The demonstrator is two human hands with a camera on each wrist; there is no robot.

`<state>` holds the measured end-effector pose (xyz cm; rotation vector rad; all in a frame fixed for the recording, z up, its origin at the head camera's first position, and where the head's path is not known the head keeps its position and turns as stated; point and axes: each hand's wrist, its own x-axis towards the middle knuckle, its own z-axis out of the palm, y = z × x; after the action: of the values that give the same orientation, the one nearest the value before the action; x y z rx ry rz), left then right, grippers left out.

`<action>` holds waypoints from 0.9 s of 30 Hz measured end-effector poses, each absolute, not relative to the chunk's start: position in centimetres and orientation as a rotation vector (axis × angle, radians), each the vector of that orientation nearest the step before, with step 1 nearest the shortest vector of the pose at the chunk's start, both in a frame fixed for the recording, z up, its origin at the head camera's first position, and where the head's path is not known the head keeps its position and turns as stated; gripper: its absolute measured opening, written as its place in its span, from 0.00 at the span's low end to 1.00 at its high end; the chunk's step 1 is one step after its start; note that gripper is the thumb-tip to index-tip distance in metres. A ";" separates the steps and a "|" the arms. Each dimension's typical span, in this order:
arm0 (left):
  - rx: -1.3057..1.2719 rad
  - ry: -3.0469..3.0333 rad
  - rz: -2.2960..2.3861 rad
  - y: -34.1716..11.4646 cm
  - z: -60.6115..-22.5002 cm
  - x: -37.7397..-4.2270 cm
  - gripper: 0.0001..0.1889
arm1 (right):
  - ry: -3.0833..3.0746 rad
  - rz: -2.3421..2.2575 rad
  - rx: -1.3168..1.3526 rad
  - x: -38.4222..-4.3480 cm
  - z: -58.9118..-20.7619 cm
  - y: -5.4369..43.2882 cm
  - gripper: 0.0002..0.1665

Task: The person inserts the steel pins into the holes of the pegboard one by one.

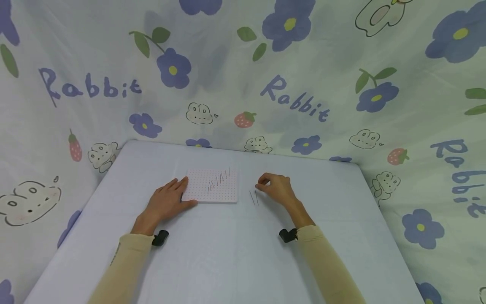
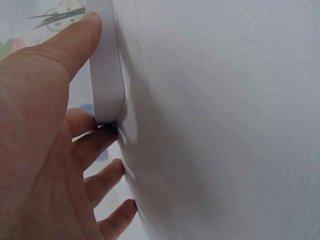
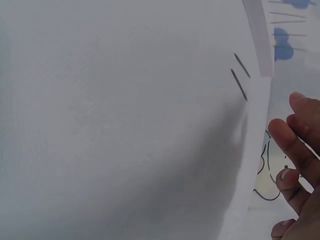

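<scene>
A white pegboard point(image 1: 224, 196) with rows of small holes lies on the table, and several thin dark pins point(image 1: 217, 181) stand in it in a slanting line. My left hand point(image 1: 165, 202) rests at its left side, fingers along that edge and thumb at the near edge. The left wrist view shows the thumb point(image 2: 82, 40) against the board's side wall point(image 2: 107, 75). Right of the board, two more thin pins point(image 3: 239, 84) lie on the table. Just beyond them is my right hand point(image 1: 279, 189), fingers loosely bent, with nothing visible between the fingertips in the right wrist view.
A white cloth covers the table point(image 1: 235, 253). Behind and at both sides hangs a curtain point(image 1: 216, 50) printed with flowers and rabbits. Each wrist wears a small black camera, one on the left point(image 1: 160, 237) and one on the right point(image 1: 287, 235).
</scene>
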<state>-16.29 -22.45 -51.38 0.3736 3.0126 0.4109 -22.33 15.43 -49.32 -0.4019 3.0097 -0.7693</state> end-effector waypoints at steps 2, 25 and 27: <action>0.372 3.009 0.418 -22.4 -51.3 -16.3 0.50 | 2.988 -0.753 -0.395 -22.3 -49.5 15.5 0.12; 0.368 3.002 0.428 -22.3 -51.1 -16.1 0.50 | 2.829 -0.572 -0.399 -22.0 -50.5 15.4 0.14; 0.364 3.001 0.430 -22.3 -51.1 -16.1 0.50 | 2.831 -0.564 -0.403 -22.0 -50.6 15.4 0.14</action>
<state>-16.12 -22.32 -51.06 0.3643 3.0010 0.4296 -22.05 15.44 -50.59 -0.4026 2.8308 -0.5644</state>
